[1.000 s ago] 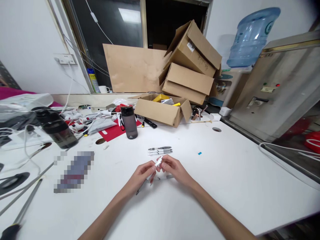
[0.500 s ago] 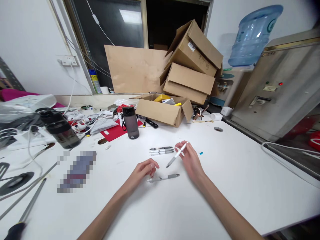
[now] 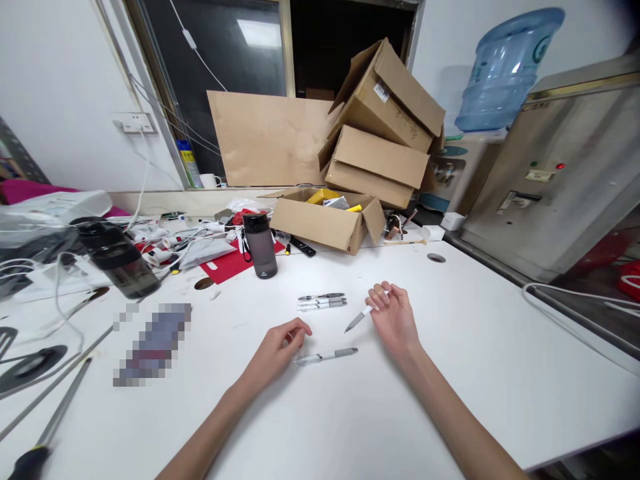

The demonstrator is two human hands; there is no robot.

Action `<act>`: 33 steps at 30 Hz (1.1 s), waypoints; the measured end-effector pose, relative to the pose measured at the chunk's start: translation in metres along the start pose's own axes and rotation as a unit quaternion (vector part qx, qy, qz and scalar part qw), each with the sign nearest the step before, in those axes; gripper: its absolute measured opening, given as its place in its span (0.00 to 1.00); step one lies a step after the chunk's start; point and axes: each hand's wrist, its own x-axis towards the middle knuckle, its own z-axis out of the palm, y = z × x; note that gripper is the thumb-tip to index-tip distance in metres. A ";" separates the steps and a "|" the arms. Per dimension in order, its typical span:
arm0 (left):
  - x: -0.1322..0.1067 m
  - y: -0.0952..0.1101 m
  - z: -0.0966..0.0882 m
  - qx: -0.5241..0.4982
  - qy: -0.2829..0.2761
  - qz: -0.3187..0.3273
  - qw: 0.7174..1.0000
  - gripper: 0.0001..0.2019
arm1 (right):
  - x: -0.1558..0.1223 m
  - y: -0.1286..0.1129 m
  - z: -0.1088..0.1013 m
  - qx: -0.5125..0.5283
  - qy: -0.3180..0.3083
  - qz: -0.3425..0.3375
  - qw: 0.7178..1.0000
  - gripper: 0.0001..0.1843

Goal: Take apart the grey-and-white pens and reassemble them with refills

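My right hand (image 3: 394, 317) grips a white pen with a grey tip (image 3: 361, 317), its tip pointing down-left just above the white table (image 3: 475, 347). My left hand (image 3: 278, 348) rests curled on the table, fingers loosely closed, right beside a loose grey and clear pen part (image 3: 326, 356) that lies flat between my hands. I cannot tell whether the left fingers touch it. A little farther back lie a few finished pens (image 3: 323, 301) side by side.
A grey bottle (image 3: 260, 245) and a darker bottle (image 3: 117, 260) stand behind. Cardboard boxes (image 3: 380, 133) pile at the back, one open box (image 3: 325, 220) on the table. Cables, tools and a red sheet (image 3: 227, 263) clutter the left. A cabinet (image 3: 560, 173) and water jug (image 3: 505, 73) stand right.
My hands were together working one pen; the right hand pulled away to the right holding the pen and lowered it. The grey part now lies on the table by my left hand.
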 end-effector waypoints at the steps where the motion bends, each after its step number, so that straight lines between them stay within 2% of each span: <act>1: -0.001 0.000 0.000 0.012 -0.001 0.000 1.000 0.17 | 0.000 -0.001 0.000 0.001 -0.001 -0.003 1.000 0.15; 8: -0.001 -0.004 -0.001 0.057 0.005 0.001 0.998 0.14 | -0.001 -0.005 0.000 0.045 -0.015 0.010 0.999 0.10; 14: -0.001 -0.009 0.000 0.094 -0.033 0.016 0.995 0.13 | -0.001 -0.005 0.001 0.050 -0.015 0.023 0.998 0.08; 27: -0.001 -0.010 0.001 0.145 -0.051 0.004 0.988 0.13 | -0.003 -0.006 0.002 0.105 -0.022 0.035 0.994 0.07; 33: -0.001 -0.011 0.001 0.156 -0.051 0.004 0.986 0.13 | -0.002 -0.004 0.001 0.084 -0.008 0.026 0.996 0.06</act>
